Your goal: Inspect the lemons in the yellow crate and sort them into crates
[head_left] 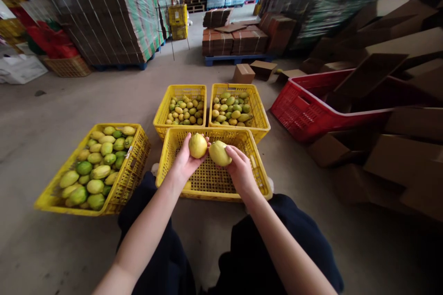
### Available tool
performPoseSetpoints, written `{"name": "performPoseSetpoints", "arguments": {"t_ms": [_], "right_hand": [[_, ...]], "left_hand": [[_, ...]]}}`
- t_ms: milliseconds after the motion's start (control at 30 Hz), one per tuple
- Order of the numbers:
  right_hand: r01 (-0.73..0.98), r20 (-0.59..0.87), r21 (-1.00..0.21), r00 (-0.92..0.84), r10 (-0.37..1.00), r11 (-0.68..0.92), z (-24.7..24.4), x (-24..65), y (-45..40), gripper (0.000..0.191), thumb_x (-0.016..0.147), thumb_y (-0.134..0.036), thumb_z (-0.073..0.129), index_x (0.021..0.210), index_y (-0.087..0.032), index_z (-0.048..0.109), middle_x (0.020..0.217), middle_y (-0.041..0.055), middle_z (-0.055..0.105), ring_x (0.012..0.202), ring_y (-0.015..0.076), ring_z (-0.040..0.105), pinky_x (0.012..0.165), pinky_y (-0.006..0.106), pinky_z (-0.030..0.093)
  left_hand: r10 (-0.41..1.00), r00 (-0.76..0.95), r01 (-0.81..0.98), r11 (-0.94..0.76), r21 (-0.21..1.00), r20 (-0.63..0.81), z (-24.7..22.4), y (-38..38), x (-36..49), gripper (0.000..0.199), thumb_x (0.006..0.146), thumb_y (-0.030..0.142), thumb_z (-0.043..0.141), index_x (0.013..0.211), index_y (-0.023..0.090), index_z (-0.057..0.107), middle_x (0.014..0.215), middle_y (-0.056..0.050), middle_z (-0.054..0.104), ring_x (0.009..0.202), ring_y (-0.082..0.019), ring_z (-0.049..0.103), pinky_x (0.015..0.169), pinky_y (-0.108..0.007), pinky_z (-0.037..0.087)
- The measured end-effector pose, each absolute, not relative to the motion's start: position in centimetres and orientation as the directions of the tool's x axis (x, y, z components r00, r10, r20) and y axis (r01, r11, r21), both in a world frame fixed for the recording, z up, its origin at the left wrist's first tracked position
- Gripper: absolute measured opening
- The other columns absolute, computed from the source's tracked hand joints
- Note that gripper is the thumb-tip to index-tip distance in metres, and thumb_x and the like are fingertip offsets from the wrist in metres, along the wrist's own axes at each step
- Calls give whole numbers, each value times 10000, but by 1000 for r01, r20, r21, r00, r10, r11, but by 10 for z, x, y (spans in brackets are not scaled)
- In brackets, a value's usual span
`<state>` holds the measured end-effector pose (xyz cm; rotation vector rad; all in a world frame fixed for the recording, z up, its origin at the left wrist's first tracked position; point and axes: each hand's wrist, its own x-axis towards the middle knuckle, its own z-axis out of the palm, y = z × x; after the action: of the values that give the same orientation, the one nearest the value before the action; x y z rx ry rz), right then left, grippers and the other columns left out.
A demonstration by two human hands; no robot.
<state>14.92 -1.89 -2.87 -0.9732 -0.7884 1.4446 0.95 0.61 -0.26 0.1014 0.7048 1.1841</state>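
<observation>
My left hand [189, 159] is closed round a rounded yellow lemon [198, 145]. Beside it, my right hand [240, 168] grips a second, paler yellow-green lemon [220, 153] by its right end. Both fruits are held close together above a yellow plastic crate [216, 193] with a perforated floor. Part of that crate is hidden by my hands and forearms. At its back stand two more yellow crates, the left one [159, 113] with small yellow-orange fruit [187, 110] and the right one [261, 120] with greener fruit [232, 108].
To my left, a yellow crate [128, 170] holds green and yellow lemons [100, 171]. A red crate [297, 115] and many open cardboard boxes [398, 161] crowd the right. Farther back are wrapped pallet stacks [100, 9] and flattened cartons on a blue pallet [238, 59].
</observation>
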Motion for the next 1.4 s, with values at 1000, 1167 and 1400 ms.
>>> {"name": "performPoseSetpoints", "arguments": {"t_ms": [1000,1167,1400], "right_hand": [[-646,-283,-727,-27,959,-233,-17,137,-26,204,663,-391,590,579,-205,585,565,-1,601,620,182,618,525,279,491],[-640,-286,-731,-25,958,-235,-18,137,-25,215,665,-401,587,583,-203,581,573,-1,605,632,183,618,529,280,491],[-662,-328,-706,-8,944,-251,-21,136,-25,189,647,-383,600,585,-206,578,557,-8,596,625,183,616,516,277,487]], "left_hand": [[966,-35,-214,-256,943,254,-3,-22,27,323,818,351,496,638,203,719,753,-54,692,781,-215,615,737,-285,426],[976,-33,-248,-216,944,215,-2,-23,25,277,791,335,542,608,202,702,772,-55,696,797,-220,613,759,-288,424],[974,-16,-242,-224,944,227,0,-24,25,282,807,311,531,622,197,711,775,-57,699,789,-215,613,750,-285,418]]}}
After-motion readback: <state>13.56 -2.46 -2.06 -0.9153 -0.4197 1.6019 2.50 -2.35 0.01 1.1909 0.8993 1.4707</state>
